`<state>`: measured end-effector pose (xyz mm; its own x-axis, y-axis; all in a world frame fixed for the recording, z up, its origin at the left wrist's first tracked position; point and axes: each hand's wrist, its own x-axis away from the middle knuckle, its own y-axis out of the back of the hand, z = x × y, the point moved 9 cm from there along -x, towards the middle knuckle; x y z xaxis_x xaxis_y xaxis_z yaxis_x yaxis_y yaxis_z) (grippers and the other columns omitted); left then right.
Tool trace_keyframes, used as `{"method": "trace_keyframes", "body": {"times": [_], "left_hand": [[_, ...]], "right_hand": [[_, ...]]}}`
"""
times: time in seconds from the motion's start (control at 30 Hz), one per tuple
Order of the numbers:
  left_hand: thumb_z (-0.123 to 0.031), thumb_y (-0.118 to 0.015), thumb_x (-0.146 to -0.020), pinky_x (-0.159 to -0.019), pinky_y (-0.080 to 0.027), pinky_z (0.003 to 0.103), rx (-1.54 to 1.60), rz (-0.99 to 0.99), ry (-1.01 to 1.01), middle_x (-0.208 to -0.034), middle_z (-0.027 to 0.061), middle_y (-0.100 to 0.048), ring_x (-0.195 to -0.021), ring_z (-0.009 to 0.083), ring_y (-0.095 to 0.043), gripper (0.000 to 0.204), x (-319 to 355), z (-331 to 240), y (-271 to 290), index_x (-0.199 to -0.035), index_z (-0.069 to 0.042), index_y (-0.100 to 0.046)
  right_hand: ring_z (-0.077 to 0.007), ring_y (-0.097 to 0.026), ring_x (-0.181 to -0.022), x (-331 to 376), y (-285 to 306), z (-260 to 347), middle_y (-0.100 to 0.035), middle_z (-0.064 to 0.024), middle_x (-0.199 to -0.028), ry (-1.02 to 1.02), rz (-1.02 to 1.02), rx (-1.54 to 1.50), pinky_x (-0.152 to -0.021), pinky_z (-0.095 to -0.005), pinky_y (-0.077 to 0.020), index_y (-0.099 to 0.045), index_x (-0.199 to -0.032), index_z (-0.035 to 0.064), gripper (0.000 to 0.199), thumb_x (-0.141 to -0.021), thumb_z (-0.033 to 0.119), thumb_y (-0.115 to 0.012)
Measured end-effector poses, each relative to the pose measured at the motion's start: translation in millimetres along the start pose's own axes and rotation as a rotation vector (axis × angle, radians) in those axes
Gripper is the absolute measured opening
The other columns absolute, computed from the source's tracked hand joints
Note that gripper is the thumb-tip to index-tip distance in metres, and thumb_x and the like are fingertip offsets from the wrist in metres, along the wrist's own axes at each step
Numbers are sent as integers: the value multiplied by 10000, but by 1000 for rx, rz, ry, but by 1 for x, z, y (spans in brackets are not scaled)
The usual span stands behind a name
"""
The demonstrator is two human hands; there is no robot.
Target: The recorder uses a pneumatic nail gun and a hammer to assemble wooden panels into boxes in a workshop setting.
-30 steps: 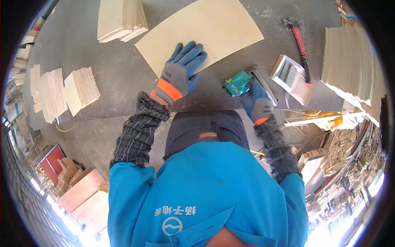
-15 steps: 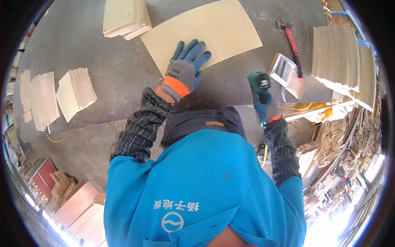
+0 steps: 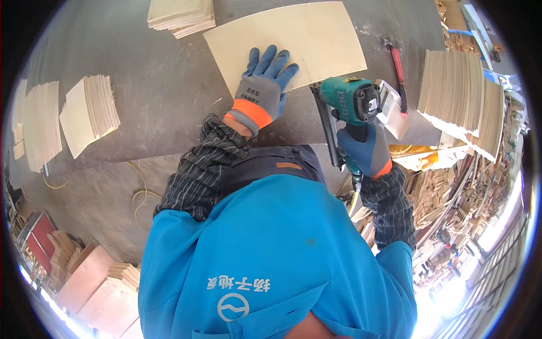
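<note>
My left hand [image 3: 263, 85], in a blue and grey glove with an orange cuff, lies with its fingers spread on the near edge of a thin pale wood sheet [image 3: 305, 42]. My right hand [image 3: 370, 148] is wrapped round the handle of a green pneumatic nail gun [image 3: 345, 96]. The gun's nose points at the sheet's near right part, close to its edge; whether it touches I cannot tell. From the handle's base runs an air hose [image 3: 354, 202]. Both hands are over the dark table [image 3: 164, 96].
A red-handled hammer [image 3: 398, 76] lies right of the sheet, beside an open white box [image 3: 388, 104]. Stacks of thin wood sheets stand at the right [image 3: 451, 90], the left [image 3: 90, 110] and the far side [image 3: 180, 14]. Yellow hose [image 3: 144, 198] loops below the table's near edge.
My right hand has raised the nail gun and brought it in leftward, up to the sheet's near edge. My left hand still rests on the sheet. The whole view has shifted slightly.
</note>
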<state>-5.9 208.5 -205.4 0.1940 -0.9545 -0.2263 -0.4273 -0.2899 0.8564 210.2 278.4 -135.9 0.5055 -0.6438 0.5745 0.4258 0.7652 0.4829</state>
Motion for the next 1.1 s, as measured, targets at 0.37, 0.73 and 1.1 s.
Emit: {"method": "trace_keyframes", "body": {"times": [0.37, 0.73, 1.1], "left_hand": [[-124, -797, -811, -1326, -234, 591, -27, -17, 17, -1615, 116, -534, -1558, 348, -410, 633, 4, 4, -3, -1430, -188, -678], [-164, -692, -907, -1337, -194, 579, -61, 34, 32, -1648, 114, -503, -1579, 338, -380, 552, 3, 6, -8, -1458, -190, -662], [-128, -789, -808, -1335, -223, 580, -42, 1, 23, -1627, 111, -519, -1564, 345, -398, 662, 3, 4, -4, -1454, -193, -660]], "right_hand": [[-94, -604, -726, -20, -14, 1, -669, -21, -797, 26, 33, -25, -660, -307, -513, -724, -1075, -5, 271, -903, 203, -751], [-95, -584, -717, -23, -13, 5, -641, -5, -792, 29, 33, -81, -653, -303, -501, -724, -1066, -4, 245, -913, 187, -744], [-98, -601, -710, -24, -16, 2, -669, -18, -802, 14, 58, -90, -661, -308, -511, -726, -1061, 5, 238, -919, 195, -743]]}}
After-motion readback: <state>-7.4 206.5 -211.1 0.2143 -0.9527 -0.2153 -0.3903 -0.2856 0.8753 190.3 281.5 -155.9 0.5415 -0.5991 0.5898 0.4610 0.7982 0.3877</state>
